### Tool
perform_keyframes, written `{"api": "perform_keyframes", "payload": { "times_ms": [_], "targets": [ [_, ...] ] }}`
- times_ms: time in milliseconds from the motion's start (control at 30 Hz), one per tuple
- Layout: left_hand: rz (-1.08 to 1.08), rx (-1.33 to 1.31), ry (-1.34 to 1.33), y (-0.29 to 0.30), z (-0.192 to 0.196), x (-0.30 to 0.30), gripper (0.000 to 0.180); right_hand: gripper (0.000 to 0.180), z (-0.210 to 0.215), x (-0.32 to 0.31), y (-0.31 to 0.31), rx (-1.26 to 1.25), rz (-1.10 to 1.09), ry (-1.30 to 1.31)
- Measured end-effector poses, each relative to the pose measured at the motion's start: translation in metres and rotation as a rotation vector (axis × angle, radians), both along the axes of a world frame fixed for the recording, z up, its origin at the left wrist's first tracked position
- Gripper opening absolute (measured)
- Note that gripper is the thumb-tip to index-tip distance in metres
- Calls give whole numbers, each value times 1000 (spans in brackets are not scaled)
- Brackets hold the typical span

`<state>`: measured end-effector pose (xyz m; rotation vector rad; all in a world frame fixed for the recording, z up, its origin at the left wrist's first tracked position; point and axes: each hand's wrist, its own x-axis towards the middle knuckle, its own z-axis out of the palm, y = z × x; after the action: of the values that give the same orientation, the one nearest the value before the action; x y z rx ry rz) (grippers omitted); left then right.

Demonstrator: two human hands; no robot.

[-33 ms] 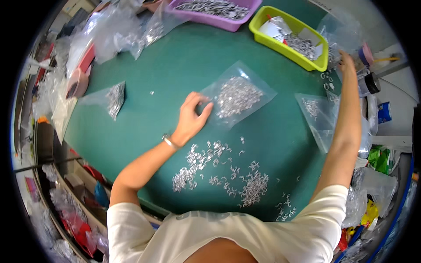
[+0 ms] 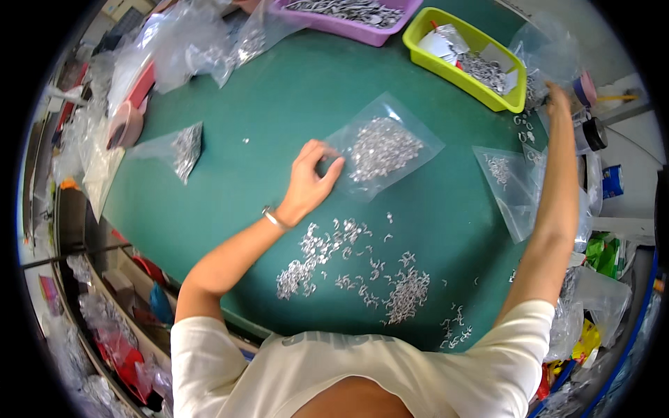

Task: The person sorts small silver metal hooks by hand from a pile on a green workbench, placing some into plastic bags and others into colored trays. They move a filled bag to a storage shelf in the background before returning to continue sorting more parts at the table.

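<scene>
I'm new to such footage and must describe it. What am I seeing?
No machine here: these are a person's bare hands, seen from a wide fisheye camera worn on the head, so edges look bent. On the green table lie loose silvery pieces and a clear bag holding more. A purple tray and yellow-green tray stand at the far side. The left hand, fingers curved, is at the bag's left edge. The right hand is beside the yellow-green tray; whether it holds anything is unclear.

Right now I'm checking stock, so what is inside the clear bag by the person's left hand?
The clear bag holds a spread-out heap of small silvery pieces. Only the upper ones show; those beneath are covered, as is the green tabletop directly under the heap.
</scene>
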<state>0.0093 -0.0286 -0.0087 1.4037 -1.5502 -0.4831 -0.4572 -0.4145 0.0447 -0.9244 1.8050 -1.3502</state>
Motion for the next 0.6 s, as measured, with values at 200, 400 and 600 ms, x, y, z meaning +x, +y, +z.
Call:
{"api": "perform_keyframes", "payload": {
  "times_ms": [200,400,600],
  "targets": [
    [74,43,116,4,-1,-2,9,39,54,140,228,-472,421,655],
    [19,41,204,44,19,-7,9,25,5,215,425,-249,1002,772],
    [-412,19,-558,127,15,-21,29,34,-27,252,461,-253,861,1161]
  ]
}}
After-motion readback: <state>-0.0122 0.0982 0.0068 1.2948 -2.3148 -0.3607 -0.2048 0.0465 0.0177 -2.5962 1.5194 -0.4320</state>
